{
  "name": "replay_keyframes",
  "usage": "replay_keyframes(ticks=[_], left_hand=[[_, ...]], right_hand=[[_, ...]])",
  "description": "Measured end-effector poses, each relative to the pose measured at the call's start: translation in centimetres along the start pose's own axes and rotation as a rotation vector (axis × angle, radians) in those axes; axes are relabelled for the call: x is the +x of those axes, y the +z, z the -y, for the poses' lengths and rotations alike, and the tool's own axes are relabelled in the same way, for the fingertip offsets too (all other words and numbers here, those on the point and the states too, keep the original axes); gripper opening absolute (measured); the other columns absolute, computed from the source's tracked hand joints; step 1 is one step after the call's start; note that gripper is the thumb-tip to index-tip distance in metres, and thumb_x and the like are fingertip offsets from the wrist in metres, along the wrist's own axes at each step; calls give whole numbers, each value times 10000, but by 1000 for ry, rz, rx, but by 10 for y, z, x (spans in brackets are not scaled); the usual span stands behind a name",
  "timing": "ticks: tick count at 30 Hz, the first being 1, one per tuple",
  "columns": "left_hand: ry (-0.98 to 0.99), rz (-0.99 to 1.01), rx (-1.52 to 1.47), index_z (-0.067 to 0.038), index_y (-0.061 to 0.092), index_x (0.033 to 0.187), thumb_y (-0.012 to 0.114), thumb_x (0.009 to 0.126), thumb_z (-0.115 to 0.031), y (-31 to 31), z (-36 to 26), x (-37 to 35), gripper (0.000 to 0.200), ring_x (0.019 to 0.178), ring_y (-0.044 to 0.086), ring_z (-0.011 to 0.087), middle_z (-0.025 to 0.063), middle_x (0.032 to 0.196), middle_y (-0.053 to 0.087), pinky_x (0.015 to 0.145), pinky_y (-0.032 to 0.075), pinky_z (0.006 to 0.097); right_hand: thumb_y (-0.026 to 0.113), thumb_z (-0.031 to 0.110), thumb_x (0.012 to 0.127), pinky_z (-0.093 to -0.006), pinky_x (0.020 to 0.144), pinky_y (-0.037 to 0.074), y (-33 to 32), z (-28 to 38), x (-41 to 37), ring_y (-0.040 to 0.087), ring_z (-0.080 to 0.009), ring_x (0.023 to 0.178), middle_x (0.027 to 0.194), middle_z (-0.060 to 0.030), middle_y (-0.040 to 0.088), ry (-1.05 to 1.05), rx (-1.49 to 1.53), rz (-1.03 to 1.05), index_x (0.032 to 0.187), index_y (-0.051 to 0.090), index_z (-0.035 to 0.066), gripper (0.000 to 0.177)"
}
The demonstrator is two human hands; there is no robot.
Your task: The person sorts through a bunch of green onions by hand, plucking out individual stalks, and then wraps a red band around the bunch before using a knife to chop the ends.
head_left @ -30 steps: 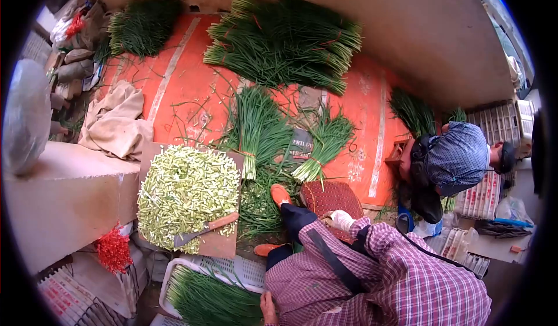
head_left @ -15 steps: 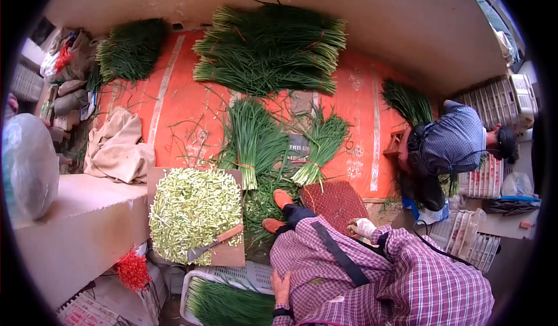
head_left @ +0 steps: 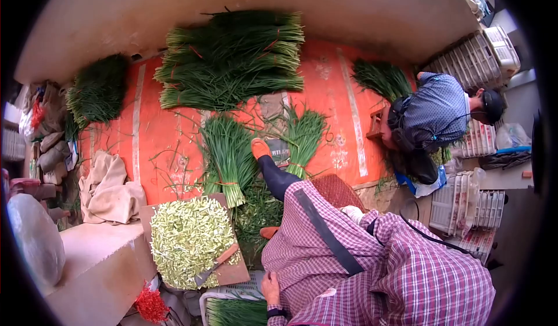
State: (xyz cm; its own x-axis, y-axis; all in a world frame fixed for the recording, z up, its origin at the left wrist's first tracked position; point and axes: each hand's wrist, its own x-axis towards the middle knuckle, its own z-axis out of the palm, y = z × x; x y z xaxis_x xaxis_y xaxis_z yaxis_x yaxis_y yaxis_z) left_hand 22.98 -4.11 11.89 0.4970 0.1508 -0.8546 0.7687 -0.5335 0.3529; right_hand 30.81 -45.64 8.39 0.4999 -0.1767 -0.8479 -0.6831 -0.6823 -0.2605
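Note:
My left hand [head_left: 270, 288] lies against the purple checked apron [head_left: 308, 233] over my thigh, fingers stretched and holding nothing. My right hand [head_left: 352, 213], in what looks like a white glove, is by the dark red patterned mat or seat [head_left: 337, 193]; the sleeve and apron hide most of it. Left of my legs, a board [head_left: 235, 273] bears a heap of chopped pale green stems [head_left: 189, 239] and a knife [head_left: 216, 265] with a wooden handle. Below it, a white plastic basket [head_left: 203, 305] holds long green chives [head_left: 237, 313]. My foot in an orange shoe [head_left: 260, 147] is between two tied chive bundles.
An orange tarp [head_left: 174, 175] bears a large stack of tied chives [head_left: 232, 58] along the wall. Another person [head_left: 433, 116] bends at the right near stacked crates [head_left: 465, 52]. A concrete ledge [head_left: 102, 250] with a plastic-wrapped bundle [head_left: 36, 239] stands at left. Loose trimmings [head_left: 258, 209] litter the floor.
One orange-shod foot has stepped forward from beside the mat to between the chive bundles. The view has shifted. My left hand stays on the apron; my right hand is more covered now.

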Motion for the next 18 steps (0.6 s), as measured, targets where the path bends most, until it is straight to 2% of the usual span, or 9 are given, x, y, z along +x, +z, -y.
replay_keyframes(ticks=[2, 4, 6, 9, 10, 13, 14, 15, 18], left_hand=[[132, -161, -10, 44, 609, 1161, 560, 909, -332, -4, -14, 12, 455, 1034, 569, 399, 249, 1100, 608, 927, 427, 451], [208, -232, -74, 50, 606, 1156, 589, 900, -287, -10, -37, 37, 423, 993, 580, 387, 232, 1059, 611, 897, 446, 444], [312, -289, -154, 54, 603, 1144, 591, 900, -166, -20, -87, 56, 329, 970, 601, 345, 212, 1043, 619, 851, 481, 410], [288, -240, -270, 44, 609, 1144, 583, 899, -124, -23, -179, 98, 298, 976, 604, 334, 196, 1039, 630, 864, 480, 393], [389, -226, -265, 38, 612, 1142, 586, 894, -110, -16, -208, 115, 290, 980, 605, 326, 191, 1049, 634, 866, 480, 386], [651, -129, -163, 20, 628, 1126, 620, 868, -74, 9, -313, 152, 275, 1044, 596, 326, 180, 1099, 640, 927, 460, 407], [743, -111, -145, -5, 637, 1120, 657, 848, -84, 24, -348, 164, 284, 1087, 584, 333, 165, 1109, 640, 967, 439, 432], [840, -79, -119, -31, 643, 1118, 686, 828, -87, 41, -376, 175, 299, 1122, 576, 329, 146, 1113, 645, 1009, 407, 458], [894, 126, -163, -60, 652, 1114, 692, 829, -101, 85, -445, 199, 291, 1116, 595, 287, 110, 1054, 670, 1064, 335, 512]], right_hand=[[599, 466, 819, -422, 870, 481, -26, 24, 11, 652, -324, 1001, 1051, -154, 697, 107, -101, -38, 1149, 686, 162, 456], [597, 399, 861, -414, 834, 495, -49, 32, 45, 669, -320, 940, 994, -147, 707, 33, -341, -153, 1198, 651, 138, 430], [655, 437, 831, -415, 814, 510, -85, 67, 71, 676, -323, 904, 952, -157, 708, 16, -364, -171, 1250, 608, 105, 537], [702, 335, 826, -392, 813, 524, -115, 86, 181, 675, -286, 940, 998, -122, 709, -113, -451, -273, 1314, 537, 91, 570], [723, 342, 797, -415, 841, 514, -130, 101, 219, 655, -331, 977, 1030, -156, 691, -183, -402, -288, 1290, 564, 105, 570], [704, 320, 813, -425, 839, 514, -182, 181, 309, 655, -326, 984, 1035, -153, 693, -203, -408, -335, 1310, 543, 119, 560], [717, 289, 808, -423, 836, 510, -197, 202, 341, 652, -334, 987, 1027, -156, 691, -217, -423, -338, 1321, 504, 78, 594], [724, 289, 797, -436, 831, 510, -215, 230, 364, 650, -347, 982, 1026, -169, 687, -127, -413, -317, 1303, 516, 69, 589], [723, 275, 785, -442, 833, 512, -247, 265, 450, 643, -371, 974, 1014, -189, 681, -163, -414, -362, 1300, 527, 67, 589]])
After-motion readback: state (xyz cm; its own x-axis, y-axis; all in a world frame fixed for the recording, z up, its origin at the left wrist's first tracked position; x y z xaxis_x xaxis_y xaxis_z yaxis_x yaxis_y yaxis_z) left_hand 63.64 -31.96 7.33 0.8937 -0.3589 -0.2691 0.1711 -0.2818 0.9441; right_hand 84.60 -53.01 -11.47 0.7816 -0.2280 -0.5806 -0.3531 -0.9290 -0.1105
